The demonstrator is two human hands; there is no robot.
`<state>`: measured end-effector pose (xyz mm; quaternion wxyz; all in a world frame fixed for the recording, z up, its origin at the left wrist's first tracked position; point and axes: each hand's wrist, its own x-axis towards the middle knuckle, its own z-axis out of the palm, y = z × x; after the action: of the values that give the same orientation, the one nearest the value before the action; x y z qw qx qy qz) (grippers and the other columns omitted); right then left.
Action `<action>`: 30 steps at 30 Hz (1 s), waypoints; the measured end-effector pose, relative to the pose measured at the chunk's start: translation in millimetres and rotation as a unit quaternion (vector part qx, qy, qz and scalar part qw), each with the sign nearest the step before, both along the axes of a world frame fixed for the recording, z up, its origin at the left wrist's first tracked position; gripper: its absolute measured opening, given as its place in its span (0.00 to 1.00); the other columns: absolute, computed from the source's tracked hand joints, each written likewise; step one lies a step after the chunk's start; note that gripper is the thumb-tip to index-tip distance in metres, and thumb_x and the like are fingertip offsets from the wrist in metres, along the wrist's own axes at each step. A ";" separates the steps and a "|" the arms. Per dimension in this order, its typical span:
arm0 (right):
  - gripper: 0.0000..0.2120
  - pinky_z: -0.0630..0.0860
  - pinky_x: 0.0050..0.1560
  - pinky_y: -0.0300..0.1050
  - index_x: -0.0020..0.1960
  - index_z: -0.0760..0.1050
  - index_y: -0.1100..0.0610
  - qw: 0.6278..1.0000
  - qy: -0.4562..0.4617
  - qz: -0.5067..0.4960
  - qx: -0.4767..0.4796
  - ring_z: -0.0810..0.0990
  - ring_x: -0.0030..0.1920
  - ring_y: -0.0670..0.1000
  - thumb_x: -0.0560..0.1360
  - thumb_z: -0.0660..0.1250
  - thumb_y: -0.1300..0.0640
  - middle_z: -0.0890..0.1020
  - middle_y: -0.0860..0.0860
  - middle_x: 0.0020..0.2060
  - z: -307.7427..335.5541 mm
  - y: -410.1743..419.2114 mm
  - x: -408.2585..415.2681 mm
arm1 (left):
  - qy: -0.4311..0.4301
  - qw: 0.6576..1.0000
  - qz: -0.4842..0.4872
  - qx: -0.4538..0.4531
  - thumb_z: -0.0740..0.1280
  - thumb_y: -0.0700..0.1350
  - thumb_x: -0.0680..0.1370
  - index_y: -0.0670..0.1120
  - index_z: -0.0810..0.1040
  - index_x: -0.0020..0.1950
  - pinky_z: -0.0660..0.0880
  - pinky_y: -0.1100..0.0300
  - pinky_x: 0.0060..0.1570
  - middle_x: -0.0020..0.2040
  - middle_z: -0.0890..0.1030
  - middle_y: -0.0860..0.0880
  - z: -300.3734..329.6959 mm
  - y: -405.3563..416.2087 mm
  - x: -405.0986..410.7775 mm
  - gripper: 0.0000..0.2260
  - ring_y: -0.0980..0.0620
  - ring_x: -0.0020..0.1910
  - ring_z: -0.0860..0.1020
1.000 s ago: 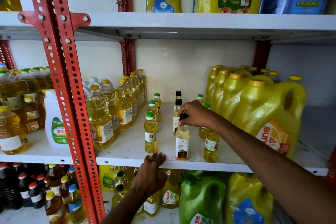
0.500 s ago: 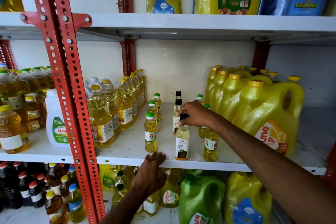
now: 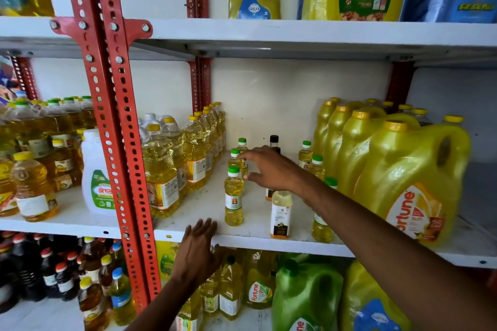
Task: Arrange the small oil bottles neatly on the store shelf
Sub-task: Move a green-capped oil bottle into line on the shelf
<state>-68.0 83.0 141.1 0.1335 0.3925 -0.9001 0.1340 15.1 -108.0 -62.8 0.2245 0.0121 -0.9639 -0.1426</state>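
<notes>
Head view: right hand (image 3: pixel 271 169) off white bottle (image 3: pixel 280 213), now spread, empty, reaching green-capped bottles (image 3: pixel 233 196) mid-frame; left hand (image 3: pixel 197 248) flat on shelf (image 3: pixel 269 243) edge.

A single head-worn wide-angle camera faces a store shelf (image 3: pixel 269 32) straight on from close range, tilted slightly down, with both forearms entering from the frame's bottom edge and three shelf levels bowed by the lens.

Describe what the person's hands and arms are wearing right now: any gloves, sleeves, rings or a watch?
Nothing shows. The left hand and right hand are bare, with no gloves or rings visible. Both forearms are uncovered as far as the picture reaches; no sleeve, watch or band can be seen.
</notes>
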 end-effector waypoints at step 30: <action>0.17 0.72 0.43 0.41 0.54 0.83 0.60 0.995 -0.090 -0.029 0.028 0.76 0.43 0.49 0.66 0.77 0.58 0.82 0.57 0.51 5.1 -54.0 -15.1 | -0.030 0.998 -0.036 0.037 0.66 0.47 0.75 0.46 0.59 0.76 0.47 0.47 0.77 0.78 0.60 0.48 6.0 -8.1 4.5 0.31 0.49 0.78 0.52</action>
<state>-83.1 29.0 146.2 0.0445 0.3565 -0.9227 0.1401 19.6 -116.1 -56.8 0.1901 -0.0097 -0.9639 -0.1860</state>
